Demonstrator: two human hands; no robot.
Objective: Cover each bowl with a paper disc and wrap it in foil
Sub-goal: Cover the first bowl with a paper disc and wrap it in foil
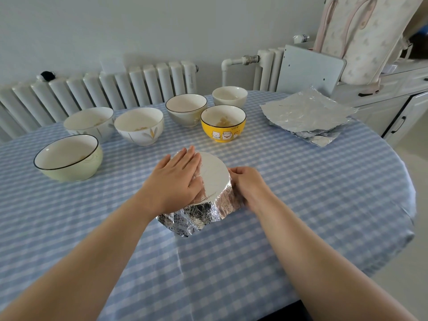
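Note:
A bowl stands in the middle of the table with a white paper disc [214, 176] over its top and crinkled foil [208, 210] drawn up round its sides. My left hand [176, 179] lies flat on the left part of the disc, fingers straight. Fingers curled, my right hand [249, 186] presses the foil against the bowl's right side. Several uncovered bowls stand behind: a yellow cat bowl [223, 123], a pale green bowl [68, 157], two white leaf-patterned bowls [139, 126] [89, 123], a grey bowl [186, 110] and a small white bowl [229, 96].
A stack of foil sheets [305, 114] lies at the table's far right. The blue checked tablecloth [324, 193] covers the round table. A radiator [104, 91] runs along the wall behind, and white cabinets [393, 107] stand to the right.

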